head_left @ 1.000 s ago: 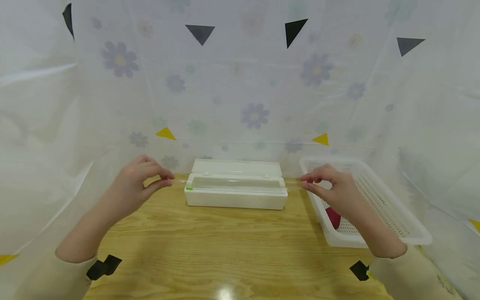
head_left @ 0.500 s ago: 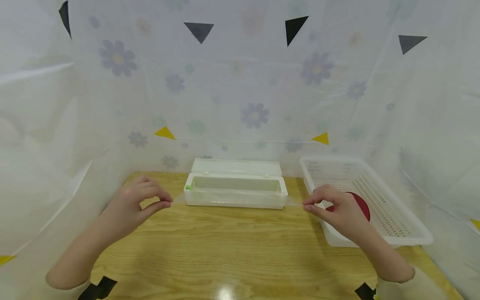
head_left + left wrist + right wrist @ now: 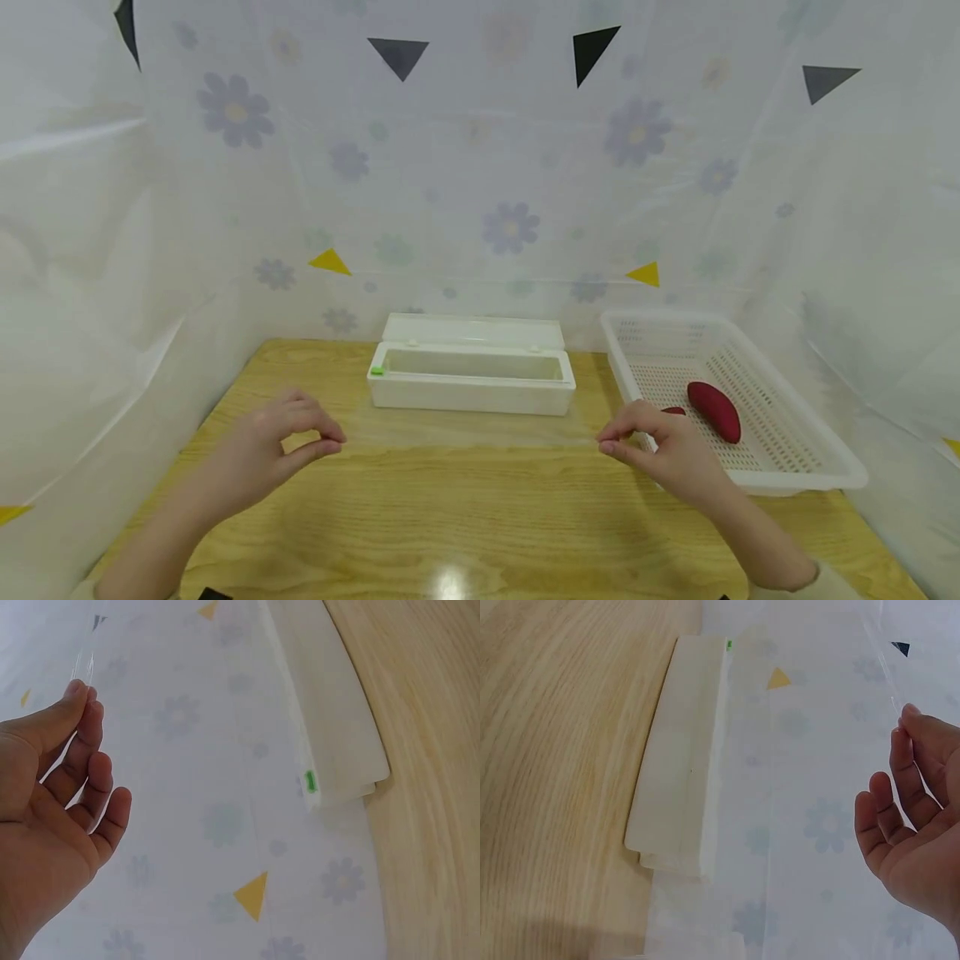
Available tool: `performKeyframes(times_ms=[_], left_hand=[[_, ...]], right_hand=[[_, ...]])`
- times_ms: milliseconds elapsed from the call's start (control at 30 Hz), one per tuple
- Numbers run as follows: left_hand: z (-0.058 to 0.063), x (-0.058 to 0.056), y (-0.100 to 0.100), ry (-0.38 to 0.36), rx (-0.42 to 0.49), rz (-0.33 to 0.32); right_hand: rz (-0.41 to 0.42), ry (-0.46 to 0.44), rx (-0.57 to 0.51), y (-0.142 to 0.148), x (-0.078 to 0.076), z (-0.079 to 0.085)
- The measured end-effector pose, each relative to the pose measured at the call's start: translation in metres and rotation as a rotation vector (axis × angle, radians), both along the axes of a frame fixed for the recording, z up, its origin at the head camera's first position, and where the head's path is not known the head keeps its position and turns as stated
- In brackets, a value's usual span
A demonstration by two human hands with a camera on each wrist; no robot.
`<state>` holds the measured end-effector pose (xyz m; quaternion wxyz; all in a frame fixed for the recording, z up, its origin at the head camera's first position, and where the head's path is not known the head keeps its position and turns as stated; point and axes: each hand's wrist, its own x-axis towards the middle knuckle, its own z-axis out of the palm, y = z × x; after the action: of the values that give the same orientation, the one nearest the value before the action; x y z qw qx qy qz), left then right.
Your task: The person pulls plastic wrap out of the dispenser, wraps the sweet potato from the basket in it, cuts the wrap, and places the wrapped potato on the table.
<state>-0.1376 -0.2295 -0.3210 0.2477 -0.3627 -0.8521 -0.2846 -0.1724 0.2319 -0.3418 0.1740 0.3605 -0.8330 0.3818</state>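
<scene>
Left hand (image 3: 273, 450) and right hand (image 3: 671, 454) are well apart, each with thumb and finger pinched on one sheet of thin clear plastic film (image 3: 465, 431), so that's what hangs between them. Film's super hard to make out: pale haze over the wood, best seen as shiny strands by the fingertips in the wrist views. Can't tell where its edges run or if it touches anything below.

Just beyond the film, between the hands, sits one long white rectangular box (image 3: 472, 397) with its one flat white lid (image 3: 472, 332) tipped back and one small bright green tab (image 3: 377, 371) at the left-hand end.

Behind and right of the right hand is one white perforated plastic basket (image 3: 817, 481). I count two dark red things in it: a smooth curved one (image 3: 714, 412) in plain sight, and a second (image 3: 673, 410) mostly blocked by that hand. The same hand and forearm cover part of the basket's near corner.

Under both hands: light wood-grain tabletop (image 3: 465, 517). Past everything, white flower-print sheeting (image 3: 450, 167) with four dark and four yellow triangles, outer yellows cut off by the frame.
</scene>
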Motion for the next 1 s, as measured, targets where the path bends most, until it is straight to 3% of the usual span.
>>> performKeyframes(times_ms=[233, 400, 700, 1000], left_hand=[[-0.020, 0.002, -0.002, -0.041, 0.018, -0.036], [-0.031, 0.003, -0.001, -0.052, 0.033, -0.041], [-0.050, 0.004, -0.003, -0.230, 0.006, -0.036], [-0.070, -0.002, 0.000, -0.318, -0.030, -0.056]], right_hand=[[0.012, -0.030, -0.022, -0.003, 0.003, -0.012], [0.019, -0.099, -0.029, -0.002, 0.004, -0.022], [0.046, -0.177, -0.037, -0.004, 0.004, -0.044], [0.045, -0.248, 0.004, -0.006, 0.000, -0.067]])
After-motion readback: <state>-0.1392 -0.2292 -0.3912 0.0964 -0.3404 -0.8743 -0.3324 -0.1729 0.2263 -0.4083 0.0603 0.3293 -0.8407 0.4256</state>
